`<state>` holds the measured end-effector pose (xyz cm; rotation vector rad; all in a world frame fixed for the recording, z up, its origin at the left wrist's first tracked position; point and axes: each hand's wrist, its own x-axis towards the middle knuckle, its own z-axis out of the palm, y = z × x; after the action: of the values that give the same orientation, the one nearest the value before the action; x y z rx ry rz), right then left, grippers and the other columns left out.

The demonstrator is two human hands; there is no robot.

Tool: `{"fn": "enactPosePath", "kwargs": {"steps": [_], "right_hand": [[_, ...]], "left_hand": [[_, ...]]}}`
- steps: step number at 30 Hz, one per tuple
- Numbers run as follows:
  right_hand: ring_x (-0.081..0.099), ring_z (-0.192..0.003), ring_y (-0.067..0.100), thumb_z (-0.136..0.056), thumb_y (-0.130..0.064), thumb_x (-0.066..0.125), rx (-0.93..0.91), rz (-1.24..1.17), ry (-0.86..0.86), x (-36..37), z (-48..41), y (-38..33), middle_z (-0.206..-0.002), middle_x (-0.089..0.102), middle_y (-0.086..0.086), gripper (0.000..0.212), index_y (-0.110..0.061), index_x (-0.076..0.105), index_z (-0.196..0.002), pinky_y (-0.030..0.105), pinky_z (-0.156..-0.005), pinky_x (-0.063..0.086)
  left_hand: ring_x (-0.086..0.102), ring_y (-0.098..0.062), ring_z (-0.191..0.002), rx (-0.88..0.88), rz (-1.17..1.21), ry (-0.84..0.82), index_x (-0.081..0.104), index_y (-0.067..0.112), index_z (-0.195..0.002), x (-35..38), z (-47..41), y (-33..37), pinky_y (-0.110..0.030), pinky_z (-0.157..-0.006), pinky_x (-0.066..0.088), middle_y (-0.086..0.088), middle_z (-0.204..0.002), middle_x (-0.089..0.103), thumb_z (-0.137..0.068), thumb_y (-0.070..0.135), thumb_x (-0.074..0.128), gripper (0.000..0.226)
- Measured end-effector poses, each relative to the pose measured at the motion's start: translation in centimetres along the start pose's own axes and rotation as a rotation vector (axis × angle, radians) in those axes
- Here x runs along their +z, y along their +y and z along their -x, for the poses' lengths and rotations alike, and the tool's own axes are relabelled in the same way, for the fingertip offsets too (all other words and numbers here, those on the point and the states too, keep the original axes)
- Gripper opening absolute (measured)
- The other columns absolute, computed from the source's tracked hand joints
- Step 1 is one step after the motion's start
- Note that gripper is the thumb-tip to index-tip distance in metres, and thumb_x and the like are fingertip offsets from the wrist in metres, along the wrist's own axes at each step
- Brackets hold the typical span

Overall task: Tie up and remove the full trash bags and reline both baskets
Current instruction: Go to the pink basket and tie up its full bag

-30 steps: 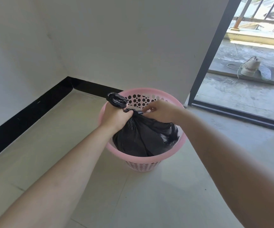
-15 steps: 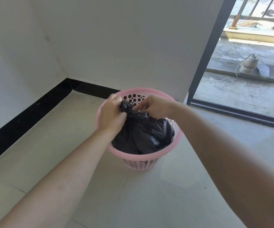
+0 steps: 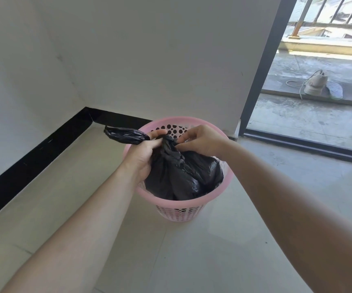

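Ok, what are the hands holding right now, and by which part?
Both hold the black trash bag at its gathered top: the left hand grips the twisted tail, the right hand pinches the bunched plastic beside it.

The bag [image 3: 183, 176] in basket [image 3: 192, 205]; basket on floor [image 3: 192, 254] before wall [image 3: 149, 60]; shoe [image 3: 315, 84] behind, right.

Single view, worn at the person's head. It looks forward and down along both forearms, which enter from the lower corners and meet at the left hand [image 3: 143, 154] and right hand [image 3: 203, 140] near frame centre, close to the lens. The basket [image 3: 179, 212] with its bag [image 3: 183, 176] stands just beyond, seen from above into its mouth. The wide angle also takes in the floor [image 3: 192, 254], the corner wall [image 3: 171, 60] behind and the doorway [image 3: 310, 119] at upper right.
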<state>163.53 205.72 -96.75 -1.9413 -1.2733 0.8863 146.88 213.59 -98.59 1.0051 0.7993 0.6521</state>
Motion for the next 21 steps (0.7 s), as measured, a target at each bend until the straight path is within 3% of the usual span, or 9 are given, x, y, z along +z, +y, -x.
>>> {"fn": "enactPosePath", "kwargs": {"steps": [4,7,10,12,15,18,21], "right_hand": [[0.072,-0.089,0.012,-0.069,-0.039,0.085,0.029,-0.095,-0.049,0.0,0.2,0.8,-0.085,0.077,-0.008,0.015,-0.032,0.079,-0.082,0.034,-0.091,0.057],[0.071,-0.097,0.014,-0.054,-0.049,0.084,0.045,-0.108,-0.101,0.2,0.1,1.0,-0.094,0.077,-0.009,0.036,-0.034,0.08,-0.086,0.037,-0.095,0.055],[0.071,-0.094,0.014,-0.068,-0.04,0.086,0.084,-0.128,-0.111,-0.1,0.0,0.9,-0.096,0.077,-0.005,0.018,-0.033,0.081,-0.083,0.033,-0.09,0.056],[0.066,-0.078,0.015,-0.077,-0.036,0.081,0.102,-0.136,-0.116,-0.2,0.1,0.8,-0.096,0.076,0.003,0.008,-0.03,0.081,-0.081,0.029,-0.072,0.055],[0.055,-0.064,0.015,-0.088,-0.04,0.072,0.122,-0.136,-0.092,0.0,0.3,0.8,-0.079,0.07,-0.001,0.018,-0.023,0.076,-0.083,0.027,-0.055,0.047],[0.054,-0.065,0.015,-0.097,-0.048,0.055,0.114,-0.119,-0.073,0.4,0.5,0.5,-0.081,0.065,-0.003,0.028,-0.026,0.066,-0.111,0.026,-0.055,0.046],[0.053,-0.063,0.012,-0.101,-0.051,0.045,0.073,-0.104,-0.08,0.4,0.7,0.3,-0.078,0.06,-0.003,0.032,-0.038,0.055,-0.128,0.024,-0.053,0.044]], "left_hand": [[0.069,-0.024,-0.089,-0.026,0.077,-0.036,0.066,0.01,-0.109,0.2,0.1,-0.2,-0.035,-0.09,0.055,-0.012,-0.097,0.07,-0.094,0.003,0.055,0.02],[0.066,-0.033,-0.108,0.015,0.075,0.017,0.067,0.001,-0.114,0.3,0.1,-0.4,-0.046,-0.1,0.051,-0.021,-0.116,0.067,-0.089,0.011,0.069,0.027],[0.066,-0.027,-0.102,0.068,0.061,0.081,0.069,0.01,-0.097,0.4,0.1,-0.6,-0.041,-0.097,0.054,-0.015,-0.109,0.068,-0.089,-0.006,0.061,0.019],[0.066,-0.025,-0.099,0.1,0.032,0.079,0.068,0.01,-0.09,0.4,0.1,-0.8,-0.035,-0.092,0.056,-0.011,-0.102,0.069,-0.09,-0.01,0.058,0.023],[0.068,-0.02,-0.09,0.117,-0.03,0.092,0.067,0.011,-0.083,0.4,0.1,-0.9,-0.028,-0.084,0.058,-0.004,-0.09,0.07,-0.09,-0.009,0.058,0.023],[0.07,-0.009,-0.07,0.138,-0.058,0.076,0.064,0.01,-0.08,0.6,0.4,-0.9,-0.02,-0.066,0.057,0.002,-0.074,0.071,-0.09,-0.009,0.059,0.022],[0.068,-0.004,-0.062,0.172,-0.067,0.061,0.059,0.008,-0.078,0.8,0.5,-1.0,-0.015,-0.06,0.053,0.008,-0.062,0.068,-0.089,-0.012,0.06,0.023]]}}
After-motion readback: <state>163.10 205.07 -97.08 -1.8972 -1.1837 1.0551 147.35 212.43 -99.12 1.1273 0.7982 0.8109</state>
